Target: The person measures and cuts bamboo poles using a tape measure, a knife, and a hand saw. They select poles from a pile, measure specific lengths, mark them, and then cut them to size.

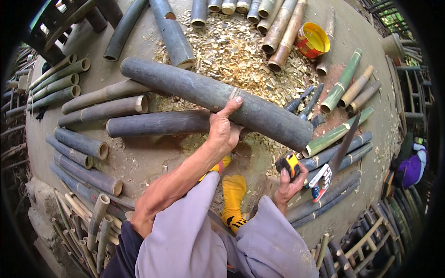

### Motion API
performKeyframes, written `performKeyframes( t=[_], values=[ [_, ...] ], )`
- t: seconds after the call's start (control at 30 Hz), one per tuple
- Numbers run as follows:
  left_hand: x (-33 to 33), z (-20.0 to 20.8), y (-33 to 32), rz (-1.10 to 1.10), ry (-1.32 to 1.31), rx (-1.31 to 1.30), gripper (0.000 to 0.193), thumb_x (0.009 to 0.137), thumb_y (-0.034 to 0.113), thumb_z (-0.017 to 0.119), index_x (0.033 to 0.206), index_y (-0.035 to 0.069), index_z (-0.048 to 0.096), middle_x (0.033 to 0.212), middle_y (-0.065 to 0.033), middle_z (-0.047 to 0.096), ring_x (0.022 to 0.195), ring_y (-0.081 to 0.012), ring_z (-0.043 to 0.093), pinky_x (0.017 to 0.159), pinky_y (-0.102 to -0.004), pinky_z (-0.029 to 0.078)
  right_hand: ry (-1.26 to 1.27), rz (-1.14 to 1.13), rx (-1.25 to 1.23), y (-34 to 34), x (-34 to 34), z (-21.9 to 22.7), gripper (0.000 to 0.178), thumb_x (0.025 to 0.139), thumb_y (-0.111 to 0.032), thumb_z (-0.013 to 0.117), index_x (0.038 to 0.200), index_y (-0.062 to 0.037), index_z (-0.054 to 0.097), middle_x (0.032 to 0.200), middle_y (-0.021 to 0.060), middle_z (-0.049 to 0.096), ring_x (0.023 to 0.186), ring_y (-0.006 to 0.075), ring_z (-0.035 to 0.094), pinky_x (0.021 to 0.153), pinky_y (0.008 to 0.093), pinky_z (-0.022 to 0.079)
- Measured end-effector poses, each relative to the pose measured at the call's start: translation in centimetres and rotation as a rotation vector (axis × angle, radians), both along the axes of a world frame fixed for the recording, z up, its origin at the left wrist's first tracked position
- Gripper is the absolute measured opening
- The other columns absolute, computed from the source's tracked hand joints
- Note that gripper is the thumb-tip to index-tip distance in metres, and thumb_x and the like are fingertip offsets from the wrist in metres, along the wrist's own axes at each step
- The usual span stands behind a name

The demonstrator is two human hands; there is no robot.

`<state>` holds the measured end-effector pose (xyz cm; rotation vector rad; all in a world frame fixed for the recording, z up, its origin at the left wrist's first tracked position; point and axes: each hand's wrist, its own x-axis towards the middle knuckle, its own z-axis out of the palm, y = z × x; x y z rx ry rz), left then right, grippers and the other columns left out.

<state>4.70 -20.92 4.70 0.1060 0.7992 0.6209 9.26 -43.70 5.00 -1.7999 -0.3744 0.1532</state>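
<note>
A thick dark bamboo pole section (176,87) is held up at a slant in front of me, its right end lower and nearer. My left hand (225,126) grips it around the middle, thumb over the top beside a pale node ring. In my right hand (286,187) is a yellow and black tape measure (288,166), wrapped by the fingers just below the pole's right end. No blade of the tape can be made out. Right of that hand lies a hand saw (334,160) with a white, red and blue handle, across some bamboo pieces.
Wood chips (245,51) are heaped beyond the pole. Cut bamboo pieces (88,171) lie in rows at left; green bamboo lengths (342,83) lie at right. A red and yellow bucket (313,40) stands at the back. Upright thin poles (97,222) crowd the lower left.
</note>
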Motion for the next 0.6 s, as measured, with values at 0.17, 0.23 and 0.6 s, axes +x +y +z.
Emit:
performKeyframes(
  t=[0.17, 0.23, 0.6],
  values=[
    [-0.4, -1.5, 0.6, 0.089, 0.141, 0.009, 0.049, 0.070, 0.014, 0.080, 0.112, 0.005, 0.056, 0.109, -0.0079, 0.059, 0.104, -0.0237, 0.055, 0.091, -0.0534, 0.042, -0.046, 0.145, -0.161, 4.5, 4.3, -0.5, 0.042, 0.084, -0.023, 0.067, 0.113, 0.0005, 0.048, 0.101, 0.0094, 0.049, 0.094, 0.0186, 0.047, 0.085, 0.0326, 0.041],
    [-0.1, -1.6, 2.1, 0.068, 0.239, -0.035, 0.046, 0.067, 0.015, 0.082, 0.105, 0.005, 0.058, 0.102, -0.0064, 0.061, 0.097, -0.0218, 0.058, 0.085, -0.0506, 0.046, -0.083, 0.207, -0.179, 5.5, 6.4, -2.0, 0.042, 0.085, -0.024, 0.067, 0.113, 0.0001, 0.048, 0.102, 0.0087, 0.050, 0.094, 0.0192, 0.048, 0.087, 0.0322, 0.041],
    [6.2, -10.6, 6.3, 0.017, 0.659, 0.027, 0.060, 0.060, 0.036, 0.085, 0.095, -0.007, 0.063, 0.095, -0.0196, 0.067, 0.080, -0.0252, 0.065, 0.072, -0.0365, 0.051, -0.121, 0.370, -0.390, 13.4, 12.6, -5.1, 0.035, 0.085, -0.019, 0.067, 0.107, 0.0016, 0.052, 0.092, 0.0102, 0.056, 0.084, 0.0196, 0.052, 0.079, 0.0331, 0.044]
  ],
)
